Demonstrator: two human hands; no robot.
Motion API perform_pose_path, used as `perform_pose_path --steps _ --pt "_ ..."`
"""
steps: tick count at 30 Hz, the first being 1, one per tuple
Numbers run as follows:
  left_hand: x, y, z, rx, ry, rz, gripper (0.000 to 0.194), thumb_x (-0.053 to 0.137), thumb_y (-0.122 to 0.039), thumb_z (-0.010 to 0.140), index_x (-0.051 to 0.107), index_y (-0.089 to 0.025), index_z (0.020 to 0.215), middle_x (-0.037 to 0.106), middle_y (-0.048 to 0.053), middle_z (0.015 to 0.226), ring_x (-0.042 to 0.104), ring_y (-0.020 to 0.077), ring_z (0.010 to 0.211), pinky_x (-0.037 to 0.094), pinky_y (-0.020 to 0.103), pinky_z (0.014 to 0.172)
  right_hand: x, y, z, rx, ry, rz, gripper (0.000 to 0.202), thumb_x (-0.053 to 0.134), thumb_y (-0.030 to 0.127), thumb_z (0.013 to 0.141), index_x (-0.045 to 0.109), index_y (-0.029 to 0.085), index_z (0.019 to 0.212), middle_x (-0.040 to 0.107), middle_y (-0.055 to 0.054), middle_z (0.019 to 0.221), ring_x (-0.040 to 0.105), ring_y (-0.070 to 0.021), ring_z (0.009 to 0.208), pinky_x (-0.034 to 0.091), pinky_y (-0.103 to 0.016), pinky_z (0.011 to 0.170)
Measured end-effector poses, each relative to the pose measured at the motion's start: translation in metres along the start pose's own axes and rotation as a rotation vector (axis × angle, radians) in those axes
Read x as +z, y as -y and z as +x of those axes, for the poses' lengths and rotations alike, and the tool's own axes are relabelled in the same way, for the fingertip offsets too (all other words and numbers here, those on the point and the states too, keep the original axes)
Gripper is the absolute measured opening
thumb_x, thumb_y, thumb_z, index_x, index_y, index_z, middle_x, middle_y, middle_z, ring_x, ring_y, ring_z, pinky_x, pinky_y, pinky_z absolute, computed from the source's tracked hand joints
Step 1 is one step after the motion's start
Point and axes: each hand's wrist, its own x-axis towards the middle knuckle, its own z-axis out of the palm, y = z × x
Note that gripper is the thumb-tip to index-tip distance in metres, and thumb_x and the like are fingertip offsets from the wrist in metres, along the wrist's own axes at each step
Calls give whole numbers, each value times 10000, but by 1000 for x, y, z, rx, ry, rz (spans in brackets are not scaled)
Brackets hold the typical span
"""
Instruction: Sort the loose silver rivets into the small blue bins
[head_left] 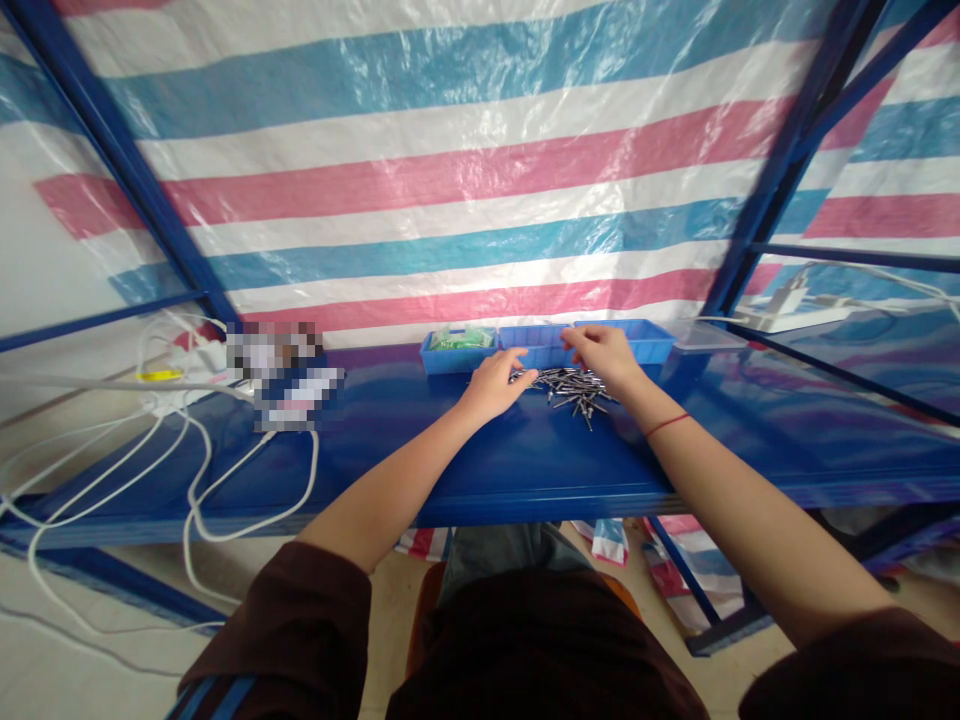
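Several thin, shiny metal pieces [577,388], like small rods or pins, lie in a loose pile on the blue table [525,450]. My left hand [497,387] rests at the pile's left edge, its thumb and fingers apart. Over the blue divided bins, my right hand [602,352] has thumb and fingertips brought together; anything between them is too small to make out. Behind the pile stand a middle blue bin [531,350] and a right blue bin [651,343], the latter partly hidden by my right hand. A left blue bin [450,364] holds green contents [463,340] in clear plastic.
White cables [199,480] and a power strip [169,400] spread over the left side, beside a blurred-out patch [289,380]. A clear plastic sheet or lid [716,335] lies right of the bins. Blue frame posts [780,170] and a striped tarp [450,180] enclose the table.
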Motion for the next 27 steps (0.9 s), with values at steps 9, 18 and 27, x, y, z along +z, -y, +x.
perform_pose_path --steps 9,18,27 --pt "-4 -5 -8 55 233 332 235 503 -355 844 660 -260 991 592 64 1109 491 267 1041 385 429 879 -24 -13 17 519 -295 362 175 499 314 792 564 183 697 563 -47 638 423 -93 448 362 -240 403" --pt "-2 -7 -8 156 213 418 201 460 -326 883 635 -229 869 628 39 991 505 231 973 346 386 828 -8 0 3 222 -41 214 130 560 265 723 613 153 685 542 -24 611 414 -78 459 307 -218 393" --pt "-3 -9 -5 134 263 380 184 486 -293 872 661 -248 909 629 47 1032 497 235 994 319 387 842 2 3 -8 -141 284 -139 295 511 396 769 639 141 694 506 9 503 429 -101 473 351 -254 500"
